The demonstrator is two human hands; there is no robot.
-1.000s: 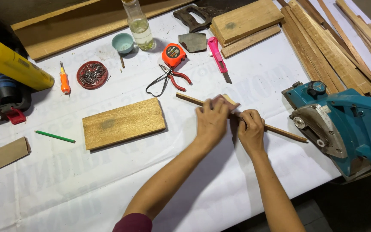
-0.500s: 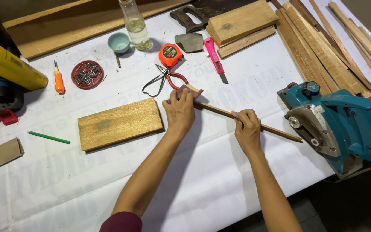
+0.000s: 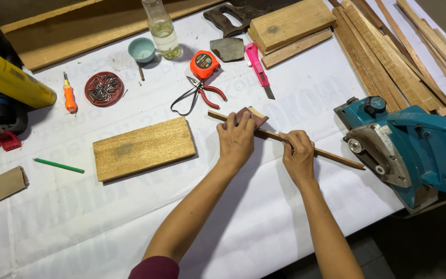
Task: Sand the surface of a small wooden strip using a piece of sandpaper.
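Observation:
A thin wooden stick (image 3: pixel 331 154) lies slanted across the white sheet. My left hand (image 3: pixel 236 140) presses a folded brown piece of sandpaper (image 3: pixel 251 116) around the stick near its left end. A little to the right, my right hand (image 3: pixel 298 155) pinches the stick and holds it down. The stick's right end reaches toward the teal electric planer (image 3: pixel 414 150).
A flat wooden board (image 3: pixel 143 149) lies left of my hands. Behind them are pliers (image 3: pixel 200 95), an orange tape measure (image 3: pixel 204 64), a pink utility knife (image 3: pixel 258 68), a red dish of nails (image 3: pixel 104 88), a bottle (image 3: pixel 162 30) and wood offcuts (image 3: pixel 290 23). A green pencil (image 3: pixel 58 165) lies at left.
My left hand slid the sandpaper leftward along the stick, away from my right hand, and has now come back slightly to the right. The right hand has kept its hold.

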